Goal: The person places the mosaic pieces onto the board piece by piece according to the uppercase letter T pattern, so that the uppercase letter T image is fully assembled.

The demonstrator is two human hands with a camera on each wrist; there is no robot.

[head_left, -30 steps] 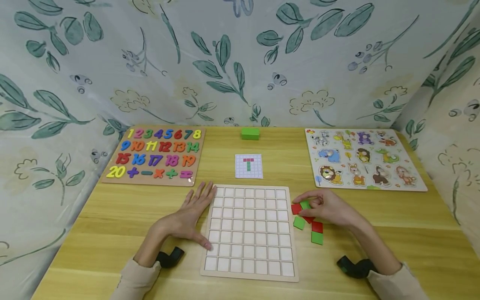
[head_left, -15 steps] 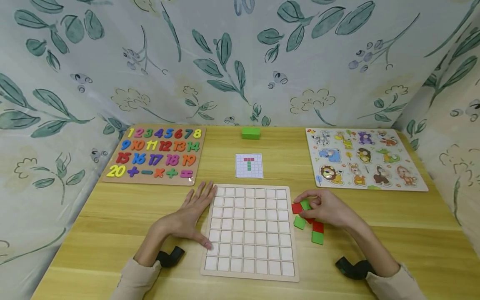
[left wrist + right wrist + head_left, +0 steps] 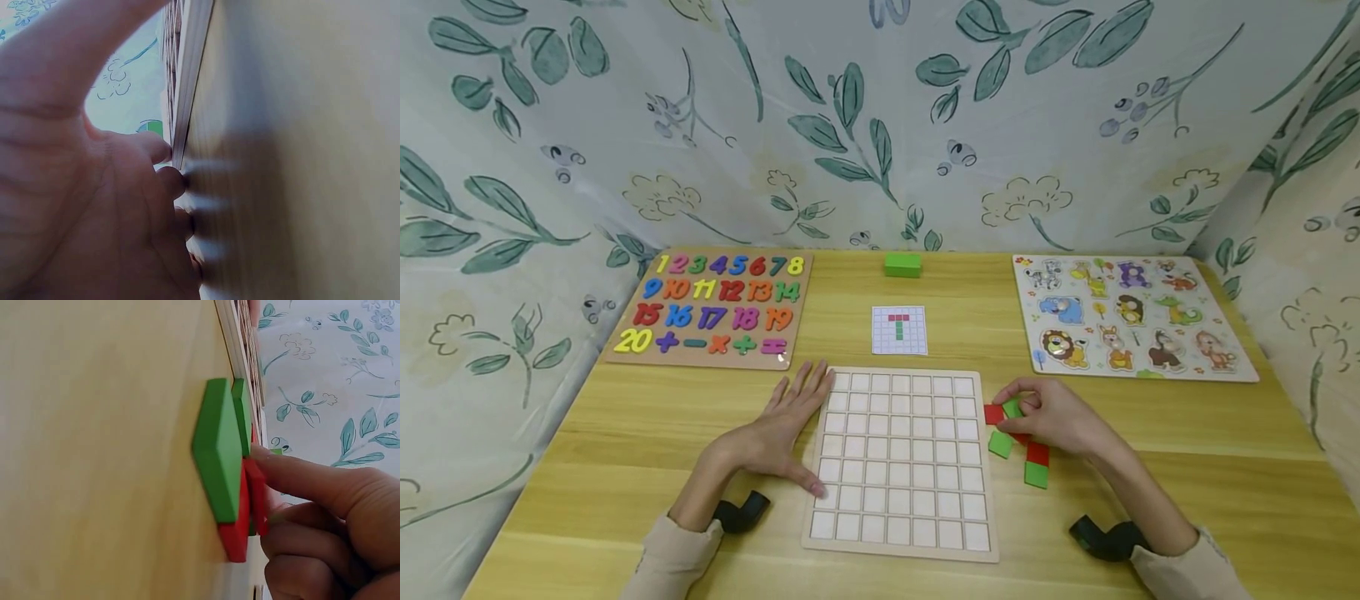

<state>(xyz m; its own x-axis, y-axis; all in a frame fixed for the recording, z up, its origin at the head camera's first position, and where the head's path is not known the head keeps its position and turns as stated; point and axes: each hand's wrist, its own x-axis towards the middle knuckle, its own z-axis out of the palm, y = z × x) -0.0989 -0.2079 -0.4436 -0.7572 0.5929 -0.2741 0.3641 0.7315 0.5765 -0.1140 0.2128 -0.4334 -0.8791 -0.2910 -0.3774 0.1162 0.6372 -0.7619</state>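
My left hand lies spread along the left side of a wooden grid board, its fingertips on the frame and its thumb over the lower left squares. Every square of the grid is bare. To the right of the board, my right hand has thumb and index finger at opposite edges of a red square tile, pinching it. Close by are a green tile, another green tile partly under the fingers, and a red tile touching a lower green tile. One more red tile is mostly hidden beneath the thumb.
Beyond the board lies a pattern card with a red and green T, and behind it a green block. A number puzzle sits back left, an animal puzzle back right. Patterned cloth hangs behind the table.
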